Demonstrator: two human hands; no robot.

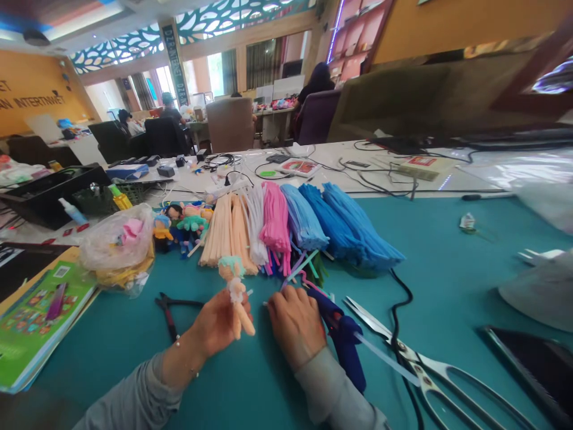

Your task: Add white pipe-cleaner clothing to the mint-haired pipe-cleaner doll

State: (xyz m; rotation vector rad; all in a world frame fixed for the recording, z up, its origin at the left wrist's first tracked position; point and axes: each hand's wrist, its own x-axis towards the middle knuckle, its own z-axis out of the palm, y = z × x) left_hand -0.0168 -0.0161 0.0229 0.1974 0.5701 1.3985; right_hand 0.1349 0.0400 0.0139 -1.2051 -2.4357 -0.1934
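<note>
In my left hand [219,322] is a small doll [237,301] of peach pipe cleaners, held upright between the fingers. It has mint-green hair and a white frill at its middle. My right hand [298,325] is closed, knuckles up, just above the mat to the doll's right. A tiny pale tip shows at its fingers; the rest of whatever is there is hidden. Against the right side of that hand lies a dark blue glue gun [347,346] with a clear glue stick [387,358] sticking out. Large scissors [403,352] lie farther right, and pliers [169,316] lie left of my left hand.
Bundles of peach [226,230], pink [275,224] and blue pipe cleaners [358,230] line the back of the green mat [447,263]. Finished dolls [190,218], a plastic bag [116,242] and books [49,310] are left. A black cable [400,292] passes under the scissors. People sit beyond.
</note>
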